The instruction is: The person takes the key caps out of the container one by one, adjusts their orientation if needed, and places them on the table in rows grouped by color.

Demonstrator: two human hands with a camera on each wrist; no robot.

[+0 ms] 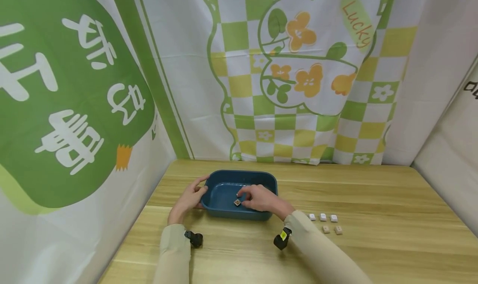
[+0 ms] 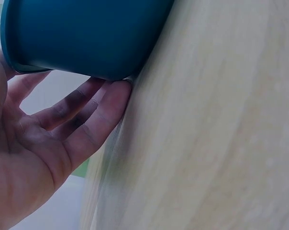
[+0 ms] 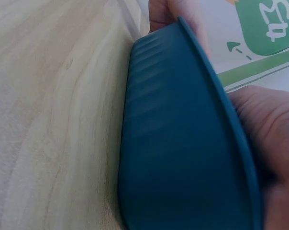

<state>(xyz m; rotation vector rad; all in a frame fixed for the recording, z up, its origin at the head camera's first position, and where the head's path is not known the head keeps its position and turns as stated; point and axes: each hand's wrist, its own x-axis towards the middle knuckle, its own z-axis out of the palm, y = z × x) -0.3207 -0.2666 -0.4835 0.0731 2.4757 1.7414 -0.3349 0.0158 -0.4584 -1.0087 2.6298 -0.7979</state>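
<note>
A dark blue rectangular basin stands on the wooden table. At its left end my left hand holds it, thumb by the rim and fingers against the outer wall. In the left wrist view, the fingers reach along the basin's lower edge. My right hand reaches over the near right rim into the basin, thumb and forefinger bent and apart. Just by those fingertips lie a small beige keycap and a white one. In the right wrist view, the basin wall hides the right fingertips.
Right of the basin, three white keycaps lie in a row, with two beige keycaps in front of them. The table ends at the back against a printed curtain. Another printed cloth hangs at the left.
</note>
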